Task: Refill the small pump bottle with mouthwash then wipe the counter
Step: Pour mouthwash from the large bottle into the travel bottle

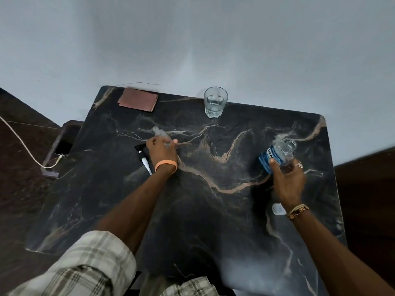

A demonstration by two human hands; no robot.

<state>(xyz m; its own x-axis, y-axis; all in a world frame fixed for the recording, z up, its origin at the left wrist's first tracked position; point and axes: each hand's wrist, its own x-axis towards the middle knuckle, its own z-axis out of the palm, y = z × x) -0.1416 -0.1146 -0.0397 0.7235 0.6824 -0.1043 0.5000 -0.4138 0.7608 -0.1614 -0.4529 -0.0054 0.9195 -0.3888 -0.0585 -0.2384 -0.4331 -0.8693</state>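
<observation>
Glass of water (pixel 215 102) stands at the far edge of the dark marble counter (pixel 213 221), and all other places are told from it.

Nearer to the person than the glass and to its left, the left hand (pixel 161 150) has its fingers curled around the small pump bottle (pixel 159 133). This bottle is clear and a little blurred. It leans, with its open neck pointing away from the person and to the left. An orange wristband (pixel 165 164) is on this wrist. Just left of the hand, so further left from the glass, the pump head (pixel 143 159) lies flat on the counter, black at the top with a white tube. It is apart from its bottle.

Nearer than the glass and to its right, the right hand (pixel 287 180) grips the mouthwash bottle (pixel 277 153) from below, with the thumb on the blue label. The bottle has no cap on it and it is tilted, with the mouth turned to the far right. Whether its base touches the counter cannot be told. A white round piece (pixel 277 209) lies on the counter beside the right wrist, much nearer to the person than the glass.

Left of the glass, at the same far edge, lies a folded reddish-brown cloth (pixel 138 99). Far to the left of the glass, off the counter, a phone (pixel 63 148) with a cable lies on a lower surface.
</observation>
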